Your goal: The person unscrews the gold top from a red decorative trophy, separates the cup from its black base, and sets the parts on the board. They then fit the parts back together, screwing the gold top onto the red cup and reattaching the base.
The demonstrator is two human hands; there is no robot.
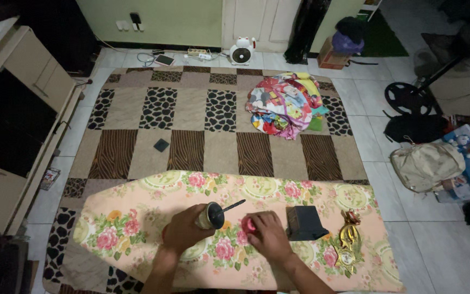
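Jar (211,215) is in my left hand (185,228), fingers wrapped round it, just above the floral ironing board (137,209). It's tipped on its side, long axis roughly level, mouth facing right toward my other hand, with a thin dark stick (234,205) poking up and right. My right hand (269,234) is closed over a small pink thing (248,224) on the board. Tilted like that, I reckon whatever's inside could dribble onto the fabric, or the stick could slide out.
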